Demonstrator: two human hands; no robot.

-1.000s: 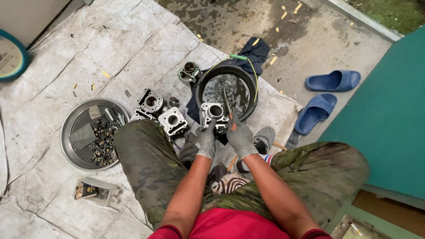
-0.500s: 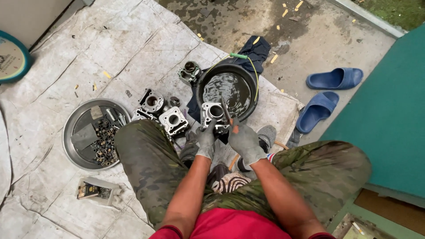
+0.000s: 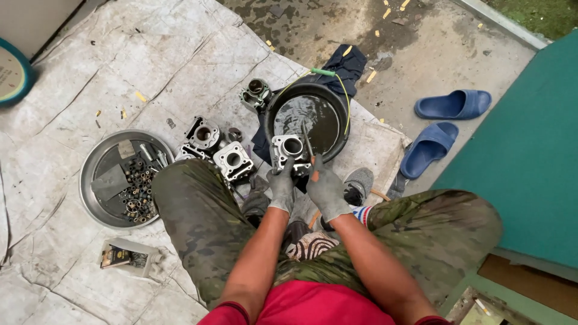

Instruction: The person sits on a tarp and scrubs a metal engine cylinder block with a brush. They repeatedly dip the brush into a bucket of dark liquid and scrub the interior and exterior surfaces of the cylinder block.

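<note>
Head view: my left hand [image 3: 282, 188], gloved, was wrapped around the near side of a metal engine cylinder [image 3: 290, 151], holding it at the near rim of the black basin [image 3: 274, 108]. My right hand [image 3: 325, 188], also gloved, was closed on a thin brush [image 3: 307, 141] whose tip pointed into the basin just beside the cylinder's bore. Dark liquid filled the basin, and a yellow-green hose [image 3: 337, 81] curved along its far edge.

The basin sat on the grey tarp [image 3: 90, 60] near the tarp's right edge, partly on a dark cloth [image 3: 346, 63]. Left of the basin, 3 more engine parts lay on the tarp: 1 cylinder [image 3: 233, 161] touching my left knee, 1 part [image 3: 203, 133] just behind it, 1 smaller part [image 3: 256, 91] at the basin's far-left side. A round metal tray [image 3: 96, 162] with bolts and small fittings was near the tarp's left side, beside my left leg. A small box [image 3: 126, 256] lay at the near-left. 2 blue slippers [image 3: 448, 120] stood off the tarp on the concrete, right of the basin.
</note>
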